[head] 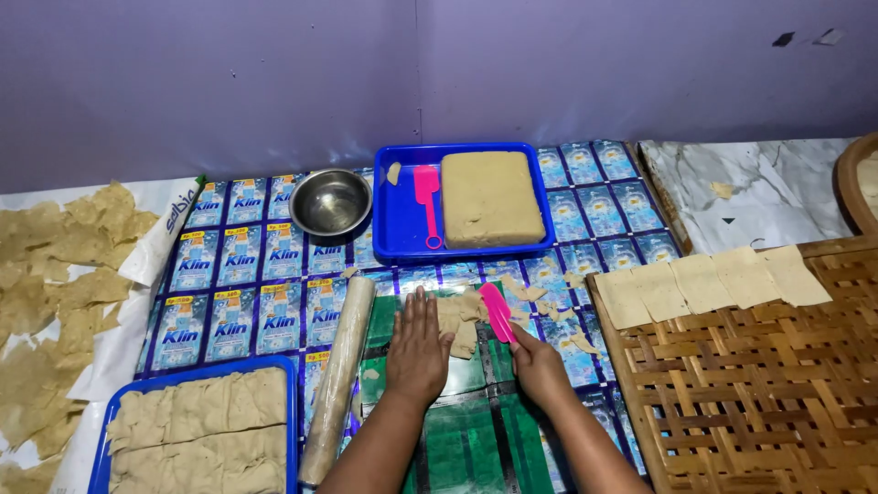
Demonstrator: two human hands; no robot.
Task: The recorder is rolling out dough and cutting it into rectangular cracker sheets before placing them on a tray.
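My left hand (pixel 418 350) lies flat, fingers together, on a green plastic sheet (pixel 466 430), its fingertips at the edge of a small pile of beige dough scraps (pixel 460 317). My right hand (pixel 538 364) grips a pink plastic scraper (pixel 497 310) whose blade rests against the right side of that pile. A long rolling pin (pixel 338 377) wrapped in clear plastic lies just left of my left hand.
A blue tray (pixel 401 220) at the back holds a dough block (pixel 490 198) and a second pink scraper (pixel 428 191); a steel bowl (pixel 330 202) sits beside it. Cut dough squares (pixel 709 282) lie on a woven bamboo rack (pixel 759 384). Another blue tray (pixel 197 430) holds dough slabs. Thin sheets (pixel 55 293) cover the left.
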